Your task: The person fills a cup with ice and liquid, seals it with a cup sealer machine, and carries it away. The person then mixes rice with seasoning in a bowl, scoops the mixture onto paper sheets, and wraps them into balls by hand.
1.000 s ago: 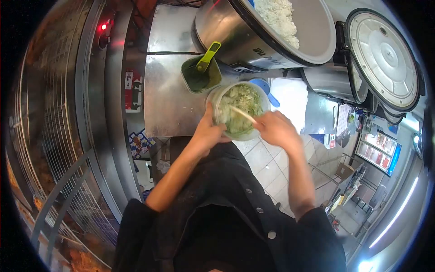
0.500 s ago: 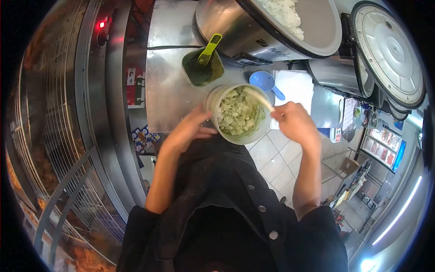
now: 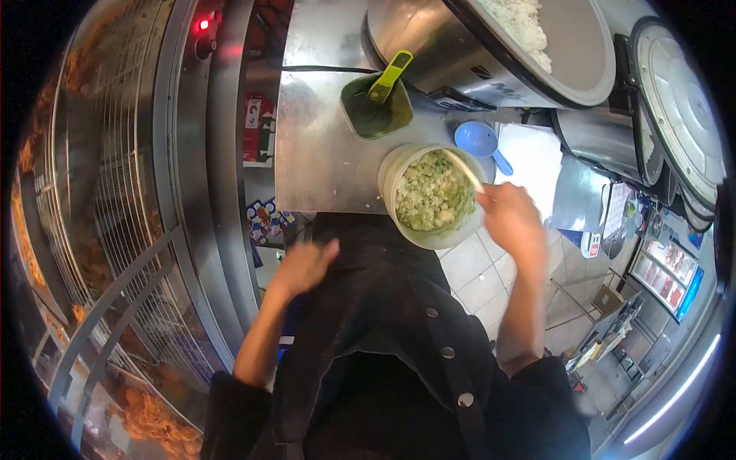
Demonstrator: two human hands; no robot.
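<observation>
From where I'm standing, the right hand (image 3: 512, 218) is holding a pale utensil (image 3: 465, 170), its grip pinching the handle, the other end dipping into a pale tub (image 3: 389, 184) of green-coated rice (image 3: 429, 195). That tub is sitting at the counter's (image 3: 322, 169) front edge, partly overhanging. The left hand (image 3: 307, 266) is hovering before the apron (image 3: 368, 261), blurring so I cannot tell whether its grip is spread or pressed together. A blue scoop (image 3: 477, 139) is lying just behind, near a green-smeared container (image 3: 360, 115)
</observation>
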